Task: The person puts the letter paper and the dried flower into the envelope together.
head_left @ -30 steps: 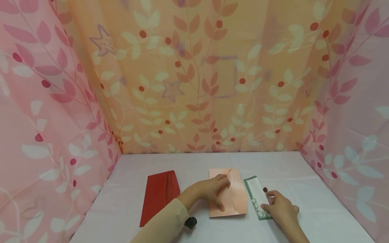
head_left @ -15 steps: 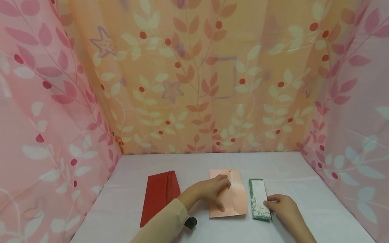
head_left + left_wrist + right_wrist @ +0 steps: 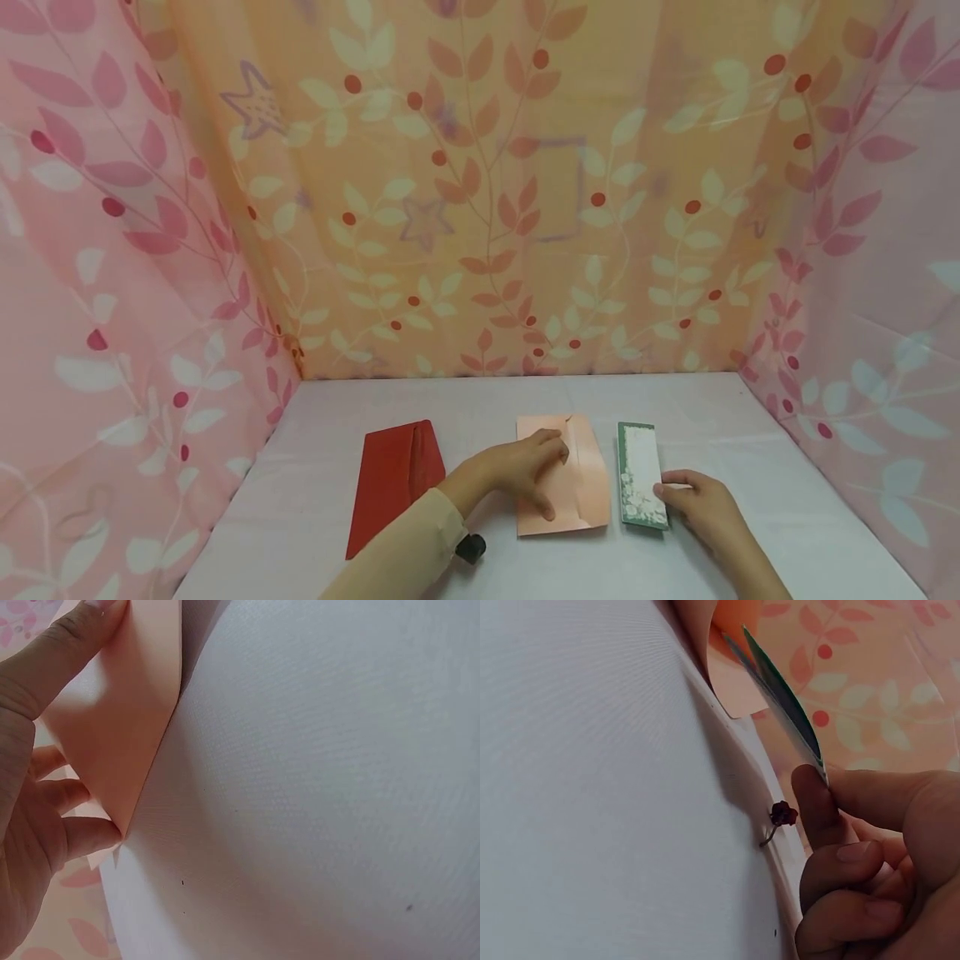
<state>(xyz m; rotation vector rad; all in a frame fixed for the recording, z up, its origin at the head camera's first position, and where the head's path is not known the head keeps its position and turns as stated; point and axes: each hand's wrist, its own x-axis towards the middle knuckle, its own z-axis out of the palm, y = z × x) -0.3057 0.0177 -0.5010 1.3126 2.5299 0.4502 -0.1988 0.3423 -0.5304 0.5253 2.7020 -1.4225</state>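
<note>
My left hand [image 3: 528, 471] rests across a peach envelope [image 3: 592, 492], its thumb and curled fingers holding the paper. In the left wrist view the thumb lies over the envelope's face while other fingertips meet its far edge. My right hand [image 3: 701, 500] pinches a folded green card [image 3: 642, 475] with a white floral panel by its right edge, between thumb and index finger. The right wrist view shows the card's two leaves slightly parted, beside the envelope's gaping orange mouth [image 3: 735, 630]. A small dark red flower [image 3: 784, 814] with a stem appears beyond the right fingers.
A red envelope [image 3: 382, 483] lies left of the left forearm on the white tabletop [image 3: 315, 408]. Beneath the left cuff, a small black object [image 3: 471, 548] shows. Floral curtains [image 3: 480, 208] stand behind and along both sides.
The right hand has straightened the slanted card, turning it parallel to the envelope, then shifted it slightly farther from me. The flower is no longer visible in the head view. The left hand stays put.
</note>
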